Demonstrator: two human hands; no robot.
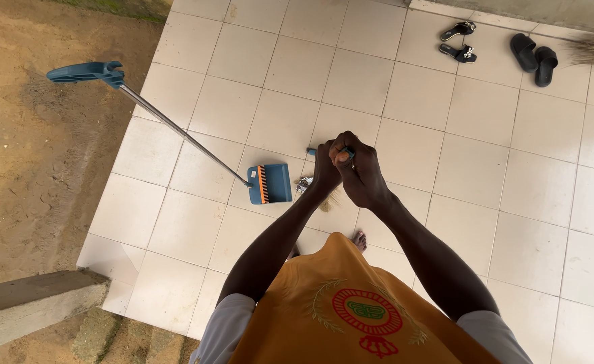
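1. Dustpan [270,183]: blue moulded plastic, matt, with an orange ribbed plastic edge.
2. Dustpan pole [182,133]: smooth, polished bare metal, topped by a blue plastic grip [86,72].
3. Floor tiles [404,155]: glazed ceramic, off-white, smooth with a slight sheen; grout lines dull.
4. Ground [34,155] beside the tiles: bare earth, rough and matt.
5. Step [34,303]: raw concrete, coarse.
6. Slides [534,57]: black, matt, rubber-like.
7. Broom bristles [330,199]: dry straw-like fibre.

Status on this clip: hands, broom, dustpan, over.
Left hand and right hand both clamped on broom handle. Bristles down on tile beside small litter. Blue dustpan standing free just left, mouth toward litter.
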